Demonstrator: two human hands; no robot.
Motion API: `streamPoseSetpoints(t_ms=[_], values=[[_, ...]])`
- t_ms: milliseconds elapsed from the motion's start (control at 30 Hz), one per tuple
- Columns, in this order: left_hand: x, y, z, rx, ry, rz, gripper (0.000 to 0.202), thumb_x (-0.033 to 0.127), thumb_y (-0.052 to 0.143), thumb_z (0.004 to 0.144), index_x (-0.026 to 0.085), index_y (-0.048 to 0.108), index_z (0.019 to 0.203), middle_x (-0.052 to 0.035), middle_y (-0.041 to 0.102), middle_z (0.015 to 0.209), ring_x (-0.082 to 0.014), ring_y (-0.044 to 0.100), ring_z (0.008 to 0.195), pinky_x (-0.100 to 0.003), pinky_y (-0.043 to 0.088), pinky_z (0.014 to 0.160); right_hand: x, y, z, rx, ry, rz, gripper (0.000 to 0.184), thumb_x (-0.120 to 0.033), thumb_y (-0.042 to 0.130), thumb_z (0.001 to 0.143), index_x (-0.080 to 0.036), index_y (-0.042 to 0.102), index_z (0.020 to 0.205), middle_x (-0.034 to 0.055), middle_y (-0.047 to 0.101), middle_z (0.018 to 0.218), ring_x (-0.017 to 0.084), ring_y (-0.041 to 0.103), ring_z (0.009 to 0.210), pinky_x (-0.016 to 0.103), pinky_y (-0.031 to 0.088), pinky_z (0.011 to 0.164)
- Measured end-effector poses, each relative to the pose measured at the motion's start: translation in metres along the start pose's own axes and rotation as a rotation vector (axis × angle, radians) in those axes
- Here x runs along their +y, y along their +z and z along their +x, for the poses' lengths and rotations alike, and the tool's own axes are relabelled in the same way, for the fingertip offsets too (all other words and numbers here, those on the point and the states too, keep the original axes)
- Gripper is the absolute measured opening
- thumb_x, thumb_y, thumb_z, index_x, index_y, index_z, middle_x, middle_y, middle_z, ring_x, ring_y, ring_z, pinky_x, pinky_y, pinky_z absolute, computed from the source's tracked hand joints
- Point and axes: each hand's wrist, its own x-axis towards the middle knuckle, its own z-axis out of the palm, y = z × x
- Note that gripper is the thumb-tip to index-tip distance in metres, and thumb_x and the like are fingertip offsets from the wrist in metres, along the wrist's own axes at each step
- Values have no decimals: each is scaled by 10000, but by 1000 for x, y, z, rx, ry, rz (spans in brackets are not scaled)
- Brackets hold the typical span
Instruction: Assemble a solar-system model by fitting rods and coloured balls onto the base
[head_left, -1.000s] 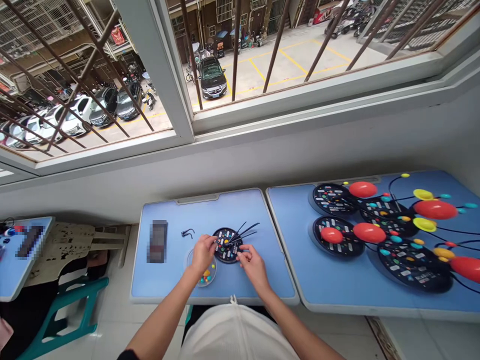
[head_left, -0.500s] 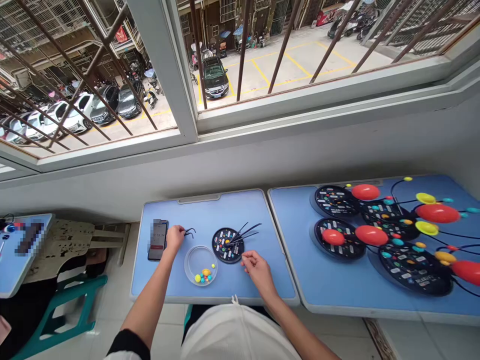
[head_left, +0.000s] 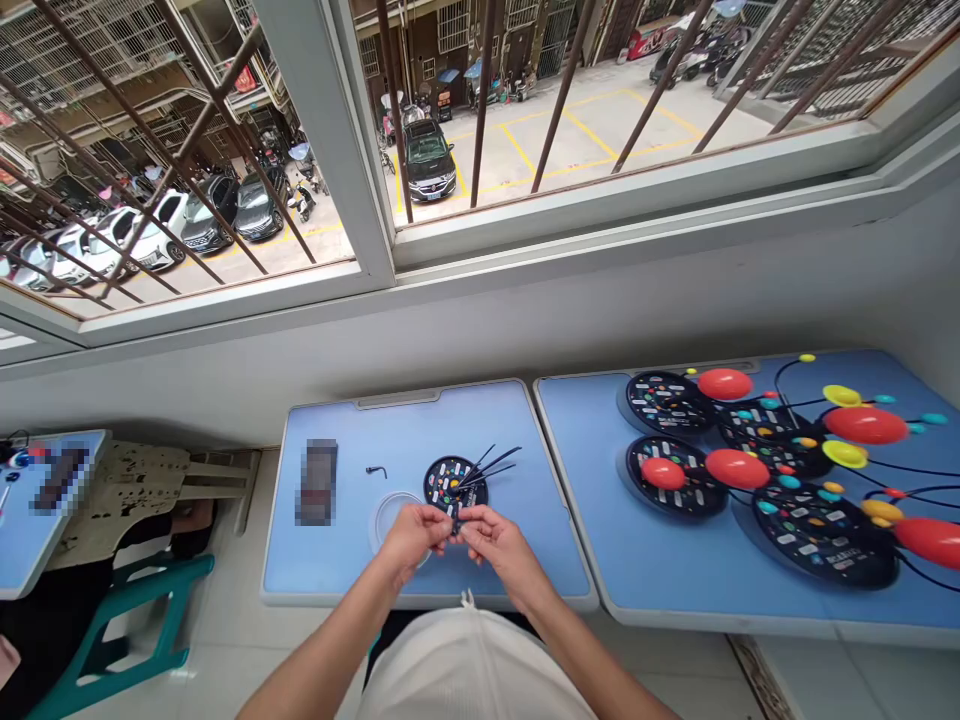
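My left hand point(head_left: 411, 536) and my right hand point(head_left: 501, 548) meet at the fingertips just in front of a round black base point(head_left: 442, 480) printed with coloured dots and labels. Both pinch a small black bent rod point(head_left: 456, 514), mostly covered by the fingers. Several thin black rods point(head_left: 491, 466) stick out from the base's middle towards the right. A similar black bent rod point(head_left: 377, 470) lies alone on the table, left of the base. The clear round dish point(head_left: 382, 512) is partly under my left hand, which hides the small coloured balls in it.
A phone point(head_left: 316, 482) lies on the left of the blue table point(head_left: 345, 430). On the adjoining right table point(head_left: 585, 500) stand several planet models with black bases point(head_left: 821, 535) and red balls point(head_left: 870, 425). A green stool point(head_left: 142, 620) and a seated person are at far left.
My left hand has moved right from the black bent rods, taking one and leaving one on the table. It now meets my right hand, which has shifted slightly left, in front of the base.
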Motion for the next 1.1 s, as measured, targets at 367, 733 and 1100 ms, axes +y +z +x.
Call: streamPoseSetpoints(t_ms=[367,733,1100], values=[[-2,24,-8,-14,163,-257,273,297,712,547,127,615,737,11,576,539,-85,485,485,-200,385,502,-6,-2,0,57,-12,114,381,-508,686,579,-180,510,659,-48,512,485,69,402,397,203,295,409],[4,21,11,331,437,199,96,159,589,655,150,643,734,4,573,639,-105,506,568,-228,425,578,0,-11,4,186,12,209,408,-490,707,528,-166,572,736,-12,570,543,80,425,420,209,293,411],[8,25,28,358,512,392,137,79,564,683,168,646,748,-17,586,693,-136,527,664,-263,417,652,6,-22,0,275,39,203,358,-483,697,524,-168,570,638,-15,554,515,76,416,411,210,286,403]])
